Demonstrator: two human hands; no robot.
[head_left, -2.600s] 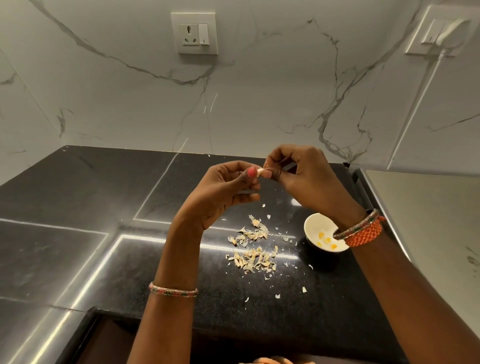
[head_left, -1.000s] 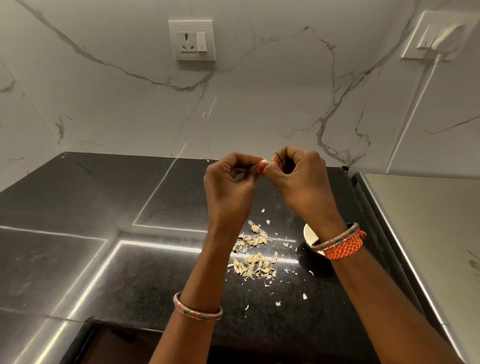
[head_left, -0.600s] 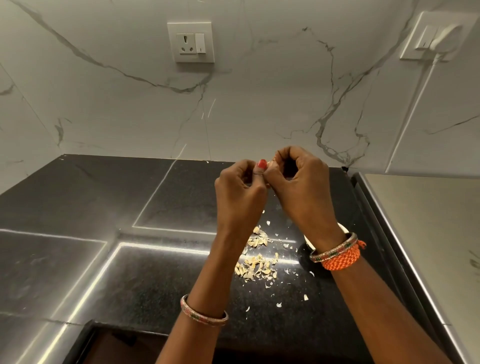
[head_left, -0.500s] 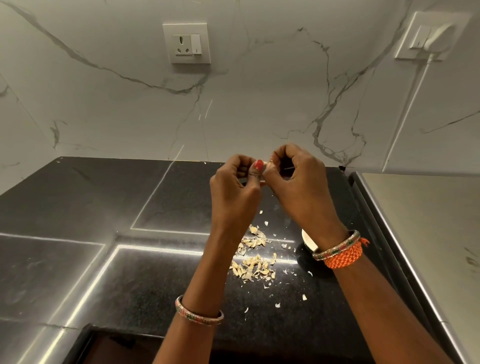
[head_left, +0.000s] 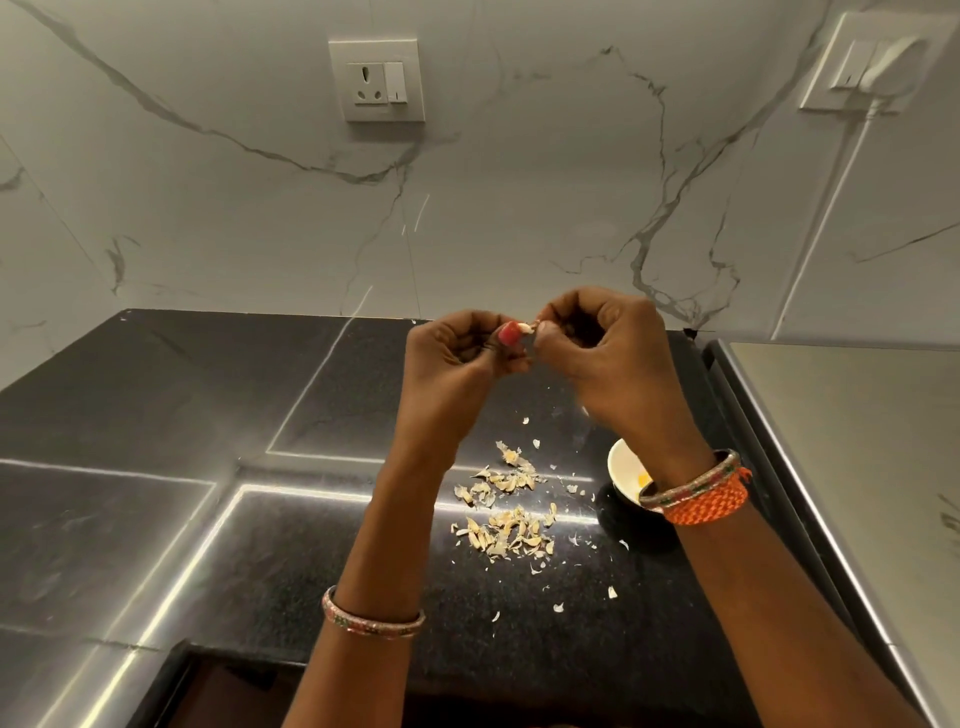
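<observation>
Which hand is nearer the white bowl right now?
Right. The right hand is raised just behind the bowl, its wrist covering part of the rim in this view. The left hand is farther to the left, above the scattered peels. Both pinch one small pale piece.

Tiny pale piece (head_left: 525, 327), perhaps a garlic clove, is mostly hidden; only its cream tip shows, pinched between left hand (head_left: 452, 364) and right hand (head_left: 608, 358), held up in the air.

A home kitchen: a polished black stone surface (head_left: 156, 467) meets a white marble-look backsplash (head_left: 519, 208) with a wall socket (head_left: 376, 79), beside a steel appliance top (head_left: 857, 467).
</observation>
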